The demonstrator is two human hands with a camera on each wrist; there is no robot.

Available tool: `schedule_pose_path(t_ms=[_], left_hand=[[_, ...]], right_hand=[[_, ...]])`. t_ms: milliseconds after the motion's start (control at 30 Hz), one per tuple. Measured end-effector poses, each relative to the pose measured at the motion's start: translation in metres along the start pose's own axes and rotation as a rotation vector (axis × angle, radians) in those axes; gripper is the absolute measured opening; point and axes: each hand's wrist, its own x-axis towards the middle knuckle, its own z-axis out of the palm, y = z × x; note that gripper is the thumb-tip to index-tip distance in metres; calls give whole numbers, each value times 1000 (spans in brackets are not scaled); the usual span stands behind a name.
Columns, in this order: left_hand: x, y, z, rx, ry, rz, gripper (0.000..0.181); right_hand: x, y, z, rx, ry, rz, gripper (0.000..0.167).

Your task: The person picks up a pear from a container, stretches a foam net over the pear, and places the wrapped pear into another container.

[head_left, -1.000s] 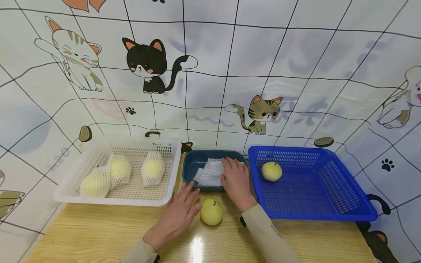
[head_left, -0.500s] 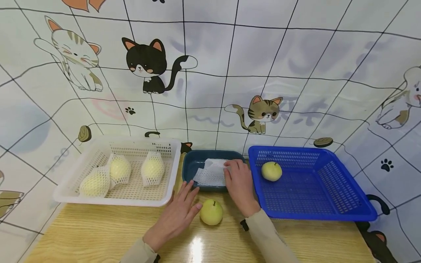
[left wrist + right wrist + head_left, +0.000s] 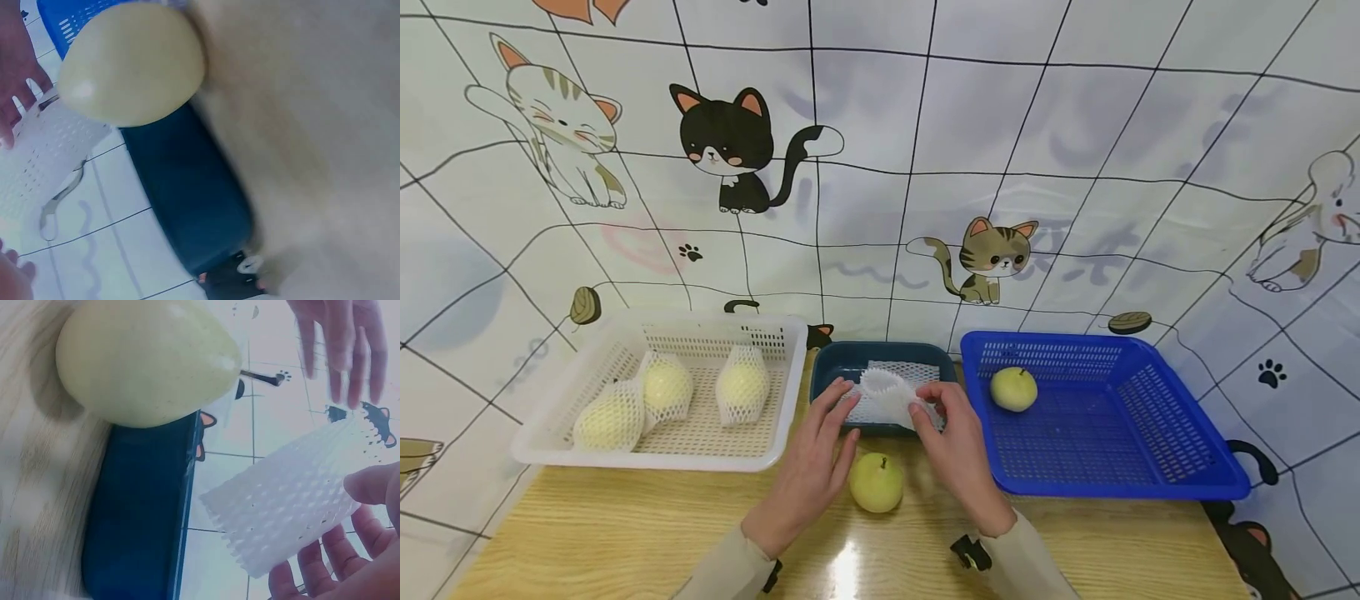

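Observation:
My right hand pinches a white foam net sleeve between thumb and fingers, above the dark teal tray. In the right wrist view the net sleeve slants, with its scalloped end toward the tray. My left hand holds nothing; its fingers are fairly straight and reach toward the sleeve. The right wrist view shows its fingertips apart from the net. A bare yellow-green pear sits on the table between my wrists, in front of the tray. More netting lies inside the tray.
To the left stands a white basket with several net-wrapped pears. On the right a blue basket holds one bare pear. A cat-patterned sheet rises behind the wooden table.
My right hand has lifted a net sleeve from the tray and drawn it nearer. My left hand has risen slightly toward it. The pear in front has stayed put.

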Motion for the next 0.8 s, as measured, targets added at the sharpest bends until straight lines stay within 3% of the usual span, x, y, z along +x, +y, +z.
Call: schedule_pose_path(t_ms=[67,200,600,800], left_hand=[[8,2,-1,-3,42,57,41],[20,6,-2,22,44,103,39],[25,6,2,-28,35,61,27],[25,1,-3,-127,-7,78,22]], right_hand=[[-3,-1,-2,9,-5,-5,19],[-8,-4,-4,39,-22,-16,20],[-22,-15,-12,84,-101,-7,21],[-27,-9,-21,136,-145,-72,22]])
